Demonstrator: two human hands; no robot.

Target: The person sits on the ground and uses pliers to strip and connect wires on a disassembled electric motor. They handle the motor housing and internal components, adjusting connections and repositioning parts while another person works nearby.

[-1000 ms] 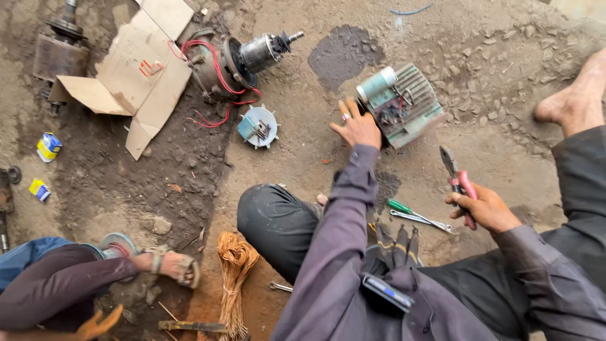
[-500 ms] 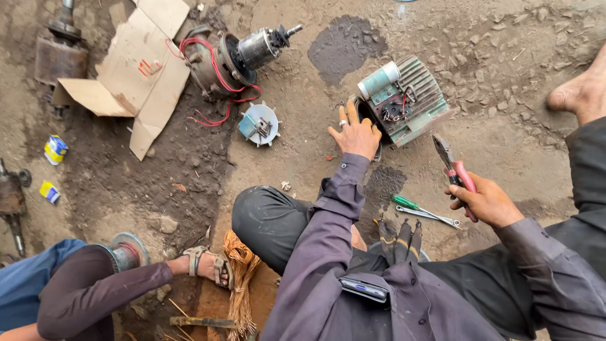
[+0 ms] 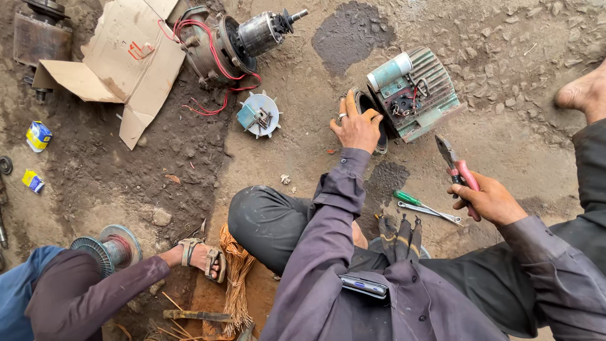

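My left hand [image 3: 357, 127], a ring on one finger, grips the dark round end cover [image 3: 380, 134] of a green finned electric motor [image 3: 415, 93] lying on the dirt. My right hand [image 3: 485, 199] is closed around red-handled pliers [image 3: 456, 163], jaws pointing up and left, held a little right of the motor. I sit on the ground in a purple shirt and dark trousers. A green-handled screwdriver [image 3: 406, 198] and a metal wrench [image 3: 432, 212] lie on the ground below the pliers.
A dismantled motor rotor with red wires [image 3: 237, 39] lies at top centre beside a flattened cardboard box [image 3: 120, 62]. A white fan with bolts [image 3: 260, 115] sits nearby. Another person's sandalled foot [image 3: 201, 257], copper wire bundle [image 3: 238, 278] and a coil spool [image 3: 112, 247] are lower left.
My left hand has closed over the motor's end cover. My right hand with the pliers has stayed beside it. The view has shifted slightly downward.
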